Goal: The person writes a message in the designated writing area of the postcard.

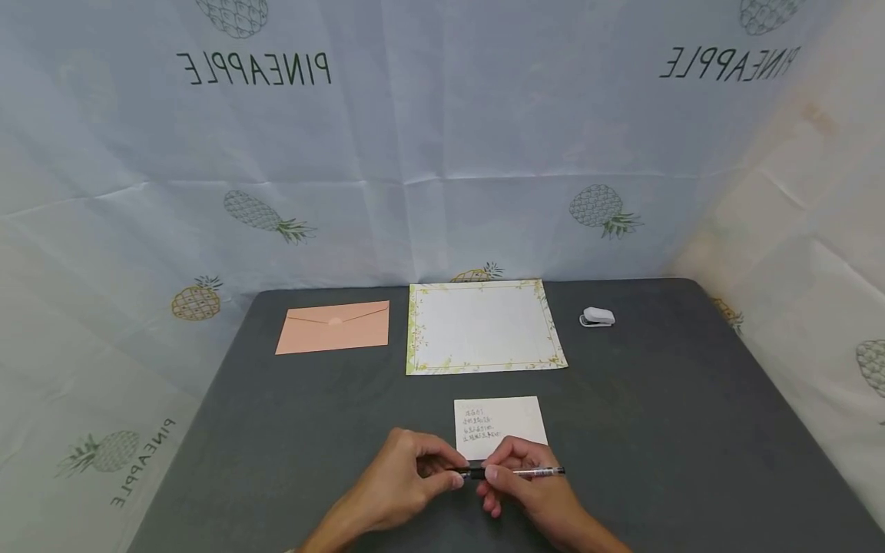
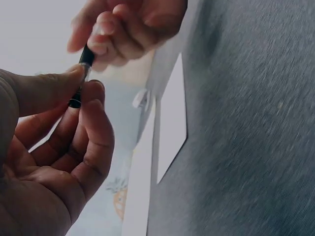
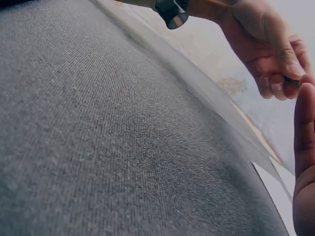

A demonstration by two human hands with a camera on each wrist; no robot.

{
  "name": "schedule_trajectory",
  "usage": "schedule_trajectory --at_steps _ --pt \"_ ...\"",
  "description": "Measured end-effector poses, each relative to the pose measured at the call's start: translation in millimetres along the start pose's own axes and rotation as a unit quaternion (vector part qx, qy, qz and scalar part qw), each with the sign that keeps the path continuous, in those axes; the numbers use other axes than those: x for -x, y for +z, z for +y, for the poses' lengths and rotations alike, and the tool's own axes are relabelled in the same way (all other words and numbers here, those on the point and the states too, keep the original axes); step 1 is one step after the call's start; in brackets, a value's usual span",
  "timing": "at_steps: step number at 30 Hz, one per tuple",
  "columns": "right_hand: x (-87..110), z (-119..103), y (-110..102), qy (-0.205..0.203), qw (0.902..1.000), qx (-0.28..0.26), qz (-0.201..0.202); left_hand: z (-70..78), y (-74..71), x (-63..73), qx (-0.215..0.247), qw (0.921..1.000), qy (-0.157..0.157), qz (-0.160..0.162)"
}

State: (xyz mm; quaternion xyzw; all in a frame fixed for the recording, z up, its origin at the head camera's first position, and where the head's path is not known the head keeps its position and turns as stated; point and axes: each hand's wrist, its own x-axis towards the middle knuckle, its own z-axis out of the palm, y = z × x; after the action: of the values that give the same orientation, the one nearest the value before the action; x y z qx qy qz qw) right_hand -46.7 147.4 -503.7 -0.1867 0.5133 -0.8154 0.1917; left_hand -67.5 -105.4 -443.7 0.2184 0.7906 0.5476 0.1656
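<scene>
Both hands hold a pen [image 1: 539, 471] level above the table's near side. My left hand [image 1: 397, 480] pinches its dark left end between thumb and fingertips. Toward the middle, my right hand [image 1: 528, 488] grips the barrel, whose clear, printed end sticks out to the right. In the left wrist view, the pen's black end piece [image 2: 75, 101] shows between the left thumb and fingers. Just beyond the hands lies a small white card [image 1: 508, 418] with several handwritten lines on its left half. In the right wrist view, the fingers mostly hide the pen.
A white sheet with a floral border [image 1: 484, 326] lies at the table's back middle. To its left is a peach envelope [image 1: 339, 330], flap side up. On its right stands a small white stapler [image 1: 597, 317]. Pineapple-print cloth [image 1: 442, 138] hangs behind the dark table [image 1: 664, 430].
</scene>
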Motion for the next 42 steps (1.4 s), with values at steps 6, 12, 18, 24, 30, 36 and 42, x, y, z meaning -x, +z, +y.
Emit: schedule_trajectory --at_steps 6,12,18,24,30,36,42 --pt "10.0 -12 -7 -0.028 0.9996 0.007 -0.006 0.6 -9.7 0.3 0.002 1.0000 0.003 0.009" --pt "18.3 -24 -13 -0.026 0.9973 0.068 0.000 -0.7 -9.9 -2.1 0.014 0.9991 0.025 0.030" --pt "20.1 -32 -14 0.003 0.9974 0.068 -0.020 -1.8 -5.6 -5.1 0.045 0.9973 0.025 0.053" --pt "18.7 -29 -9 0.038 0.9954 0.085 -0.025 -3.1 -2.5 -12.0 0.077 0.9944 0.020 0.069" --pt "15.1 -18 -1 0.037 0.9929 0.113 0.007 -6.4 1.7 -20.4 0.109 0.9923 0.023 0.055" --pt "12.2 -12 6 0.035 0.9905 0.129 0.032 -5.7 5.4 -26.1 0.133 0.9899 0.026 0.041" --pt "9.9 -12 10 0.068 0.9869 0.137 0.052 -3.5 9.0 -28.6 0.141 0.9889 0.021 0.042"
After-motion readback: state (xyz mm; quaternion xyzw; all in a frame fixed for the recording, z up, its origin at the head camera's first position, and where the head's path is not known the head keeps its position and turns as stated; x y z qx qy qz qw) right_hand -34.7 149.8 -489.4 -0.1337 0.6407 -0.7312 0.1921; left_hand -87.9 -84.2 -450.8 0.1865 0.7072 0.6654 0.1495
